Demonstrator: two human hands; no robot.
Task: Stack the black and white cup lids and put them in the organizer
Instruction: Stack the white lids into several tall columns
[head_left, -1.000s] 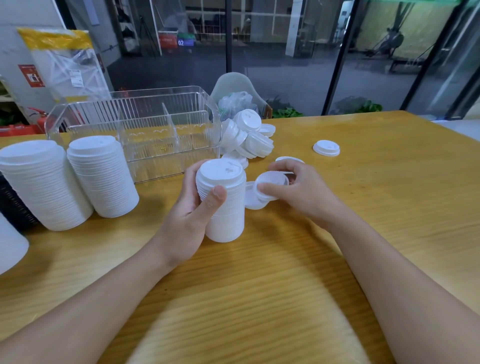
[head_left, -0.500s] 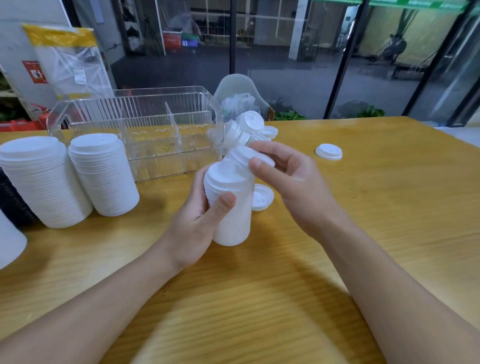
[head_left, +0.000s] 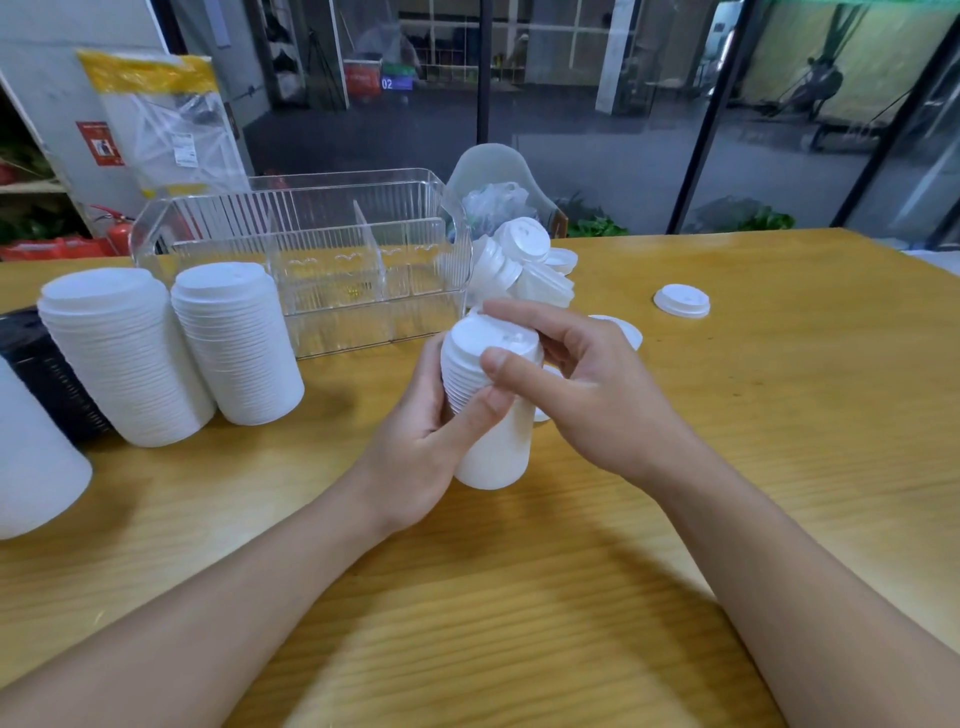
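Note:
My left hand (head_left: 421, 441) grips a tall stack of white cup lids (head_left: 493, 447), tilted a little above the table. My right hand (head_left: 587, 384) pinches the top lid (head_left: 485, 335) of that stack between thumb and fingers. A heap of loose white lids (head_left: 524, 265) lies just behind, beside the clear plastic organizer (head_left: 332, 270), whose divided compartments look bare. One single white lid (head_left: 681, 300) lies apart to the right. Two finished white stacks (head_left: 124, 358) (head_left: 236, 340) stand at the left. A stack of black lids (head_left: 49, 374) shows partly behind them.
The wooden table (head_left: 779, 415) runs wide to the right and toward me. Another white stack (head_left: 31, 467) stands cut off at the left edge. A chair back (head_left: 488, 171) and a plastic bag sit behind the organizer.
My right hand picked a loose lid off the table, carried it up and set it on top of the stack in my left hand, which rose slightly.

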